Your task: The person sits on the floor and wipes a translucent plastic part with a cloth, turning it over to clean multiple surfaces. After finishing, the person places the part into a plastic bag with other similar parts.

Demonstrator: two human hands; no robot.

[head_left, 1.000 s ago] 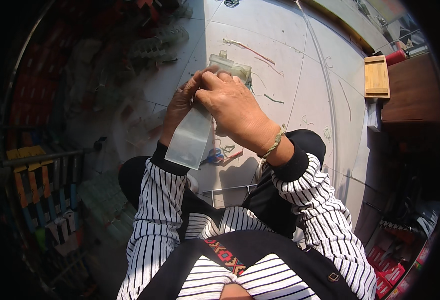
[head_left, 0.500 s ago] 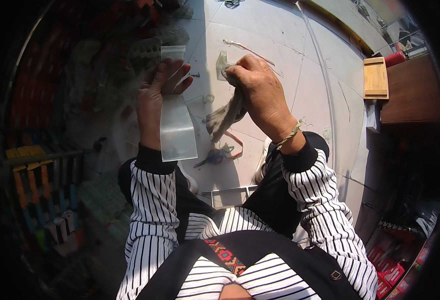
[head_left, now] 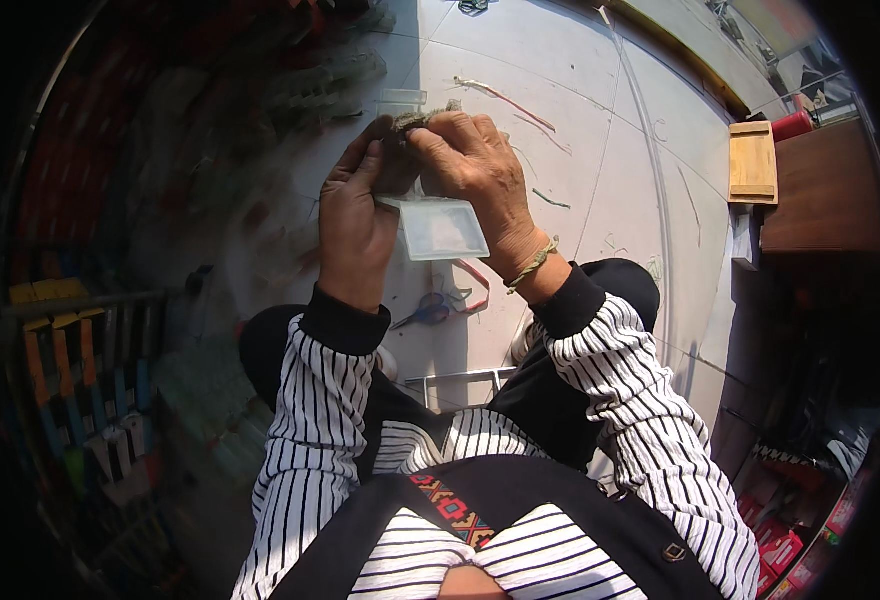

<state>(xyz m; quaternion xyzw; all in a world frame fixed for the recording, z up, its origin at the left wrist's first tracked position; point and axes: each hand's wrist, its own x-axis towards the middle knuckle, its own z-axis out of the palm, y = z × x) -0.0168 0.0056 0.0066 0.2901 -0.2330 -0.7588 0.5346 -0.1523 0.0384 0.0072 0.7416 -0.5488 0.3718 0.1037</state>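
Observation:
My left hand grips a clear plastic pouch whose flat bottom points toward me. My right hand pinches a small dull green-brown thing at the pouch's far end, right against the left thumb. The two hands touch above the pale tiled floor. I sit with my knees apart, in striped sleeves and a dark apron. A thin cord band circles my right wrist.
Scissors with blue and red handles lie on the floor under the hands. A metal frame stands between my knees. Thin strips litter the tiles. A small wooden stool and a dark table stand at right. Coloured goods hang at left.
The hands, apart half a second ago, have come together again. The pouch has tipped from upright in the left hand to end-on toward me, and the right hand now pinches at its top.

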